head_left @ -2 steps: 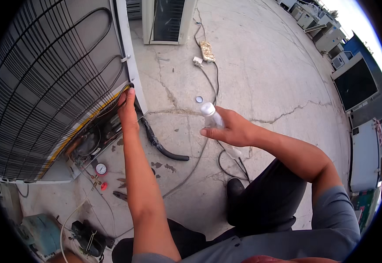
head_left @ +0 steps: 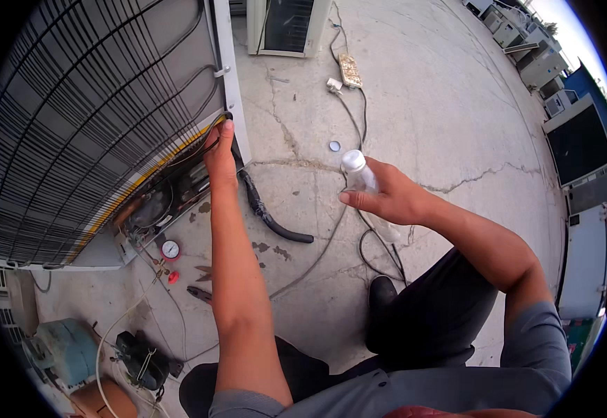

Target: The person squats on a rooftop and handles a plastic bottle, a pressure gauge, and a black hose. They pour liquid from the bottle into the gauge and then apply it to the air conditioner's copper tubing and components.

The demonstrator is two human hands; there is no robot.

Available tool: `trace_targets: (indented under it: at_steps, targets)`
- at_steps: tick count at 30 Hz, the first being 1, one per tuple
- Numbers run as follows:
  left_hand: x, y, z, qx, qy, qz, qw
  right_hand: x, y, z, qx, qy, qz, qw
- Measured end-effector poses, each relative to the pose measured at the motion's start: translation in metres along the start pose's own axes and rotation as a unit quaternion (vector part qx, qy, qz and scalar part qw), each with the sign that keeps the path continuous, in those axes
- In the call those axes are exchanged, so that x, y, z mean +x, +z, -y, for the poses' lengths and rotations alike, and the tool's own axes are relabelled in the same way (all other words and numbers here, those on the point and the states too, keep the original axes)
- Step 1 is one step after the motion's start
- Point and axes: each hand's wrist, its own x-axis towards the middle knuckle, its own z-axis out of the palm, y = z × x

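Note:
My left hand (head_left: 221, 157) is closed at the lower right corner of a refrigerator's back, its thumb up against the thin black tubing (head_left: 211, 139) there; part of its fingers is hidden. Black condenser coils (head_left: 101, 104) cover the grey back panel, with a yellow strip along the bottom. In my right hand (head_left: 394, 195), a clear plastic bottle (head_left: 366, 180) with a white cap is held tilted over the concrete. A small round lid (head_left: 335, 146) lies on the ground near the bottle. From the refrigerator's corner, a thick black foam-covered hose (head_left: 276, 224) curves along the floor.
A pressure gauge (head_left: 170, 249) with a red valve knob, pliers (head_left: 199, 294) and a teal machine (head_left: 70, 352) are at the lower left. A worn power strip (head_left: 349, 71) and its cables cross the cracked concrete. Old appliances (head_left: 582, 143) line the right side.
The whole picture has shifted, so the scene sits farther right and slightly higher. Both hands keep their hold, the left at the refrigerator's corner and the right on the bottle.

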Motion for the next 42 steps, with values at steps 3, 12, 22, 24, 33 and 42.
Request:
trace_targets:
  at_steps: [3, 12, 22, 24, 33, 42]
  targets:
    - [-0.005, -0.008, -0.004, -0.052, 0.008, 0.029, 0.998, -0.005, 0.007, 0.002, 0.028, -0.016, -0.003, 0.999]
    - [0.008, -0.011, 0.012, -0.069, 0.020, 0.002, 0.997, -0.008, 0.004, 0.002, 0.022, -0.039, -0.019, 0.999]
    - [0.002, -0.004, 0.011, -0.070, 0.085, 0.022, 0.994, -0.010, 0.003, 0.009, 0.042, -0.017, -0.012, 0.999]
    - [0.000, -0.004, 0.007, -0.085, 0.094, 0.021, 0.992, -0.012, 0.006, 0.010, 0.071, -0.019, -0.012, 0.997]
    - [0.003, -0.001, 0.012, -0.110, 0.100, 0.007, 0.989, -0.013, 0.008, 0.011, 0.081, -0.004, -0.005, 0.997]
    - [0.007, 0.000, 0.019, -0.125, 0.115, 0.006, 0.985, -0.012, 0.007, 0.009, 0.088, -0.006, -0.007, 0.996]
